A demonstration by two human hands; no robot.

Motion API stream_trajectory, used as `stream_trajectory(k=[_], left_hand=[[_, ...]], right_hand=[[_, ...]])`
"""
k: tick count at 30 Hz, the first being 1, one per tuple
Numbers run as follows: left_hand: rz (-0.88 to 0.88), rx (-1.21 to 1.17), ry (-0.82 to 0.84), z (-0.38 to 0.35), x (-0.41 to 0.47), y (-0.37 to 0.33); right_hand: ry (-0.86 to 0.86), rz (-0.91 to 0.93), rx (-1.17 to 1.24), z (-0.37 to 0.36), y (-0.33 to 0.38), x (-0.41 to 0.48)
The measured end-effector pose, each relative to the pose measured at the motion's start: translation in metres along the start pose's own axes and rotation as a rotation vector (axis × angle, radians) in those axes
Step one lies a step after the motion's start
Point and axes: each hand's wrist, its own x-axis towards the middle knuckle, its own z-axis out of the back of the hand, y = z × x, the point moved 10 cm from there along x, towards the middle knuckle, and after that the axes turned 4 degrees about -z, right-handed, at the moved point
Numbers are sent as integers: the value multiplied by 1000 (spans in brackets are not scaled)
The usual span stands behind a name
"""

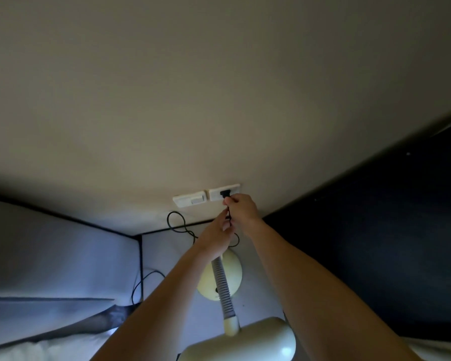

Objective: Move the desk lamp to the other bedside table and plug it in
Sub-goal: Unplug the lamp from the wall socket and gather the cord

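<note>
A cream desk lamp stands on the white bedside table (261, 280), with its round base (229, 272), ribbed grey neck (223, 285) and long shade (248, 342) near the bottom edge. Its black plug (225, 194) sits in the white wall socket (223, 192). My right hand (241, 208) pinches the plug at the socket. Just below it, my left hand (216, 237) holds the black cord (179, 225), which loops down over the table's back edge.
A white wall switch (190, 199) is left of the socket. A dark panel (375, 230) fills the right side. A bed with pale sheets (50, 256) lies to the left, and another black cable (143, 282) hangs between bed and table.
</note>
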Motion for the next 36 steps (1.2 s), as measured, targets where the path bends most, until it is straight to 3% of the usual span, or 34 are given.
stream_trajectory(k=[6,15,19,22,32,36], left_hand=[[96,-110,-53,-6,-5,18],[80,-118,-110,-11,-10,23],[151,-121,16,-38,-15,34],[144,-40,63,-53,-18,39],[-170,79,-63,-23,-55,-82],[-325,27,-182,8,-98,-156]], right_hand=[[-18,31,-16,2,2,-5],[12,-6,43,1,-1,0],[59,-73,-94,-11,-70,-16],[37,-104,-3,-4,-110,-29],[157,260,392,91,-1,-103],[117,420,364,125,31,-139]])
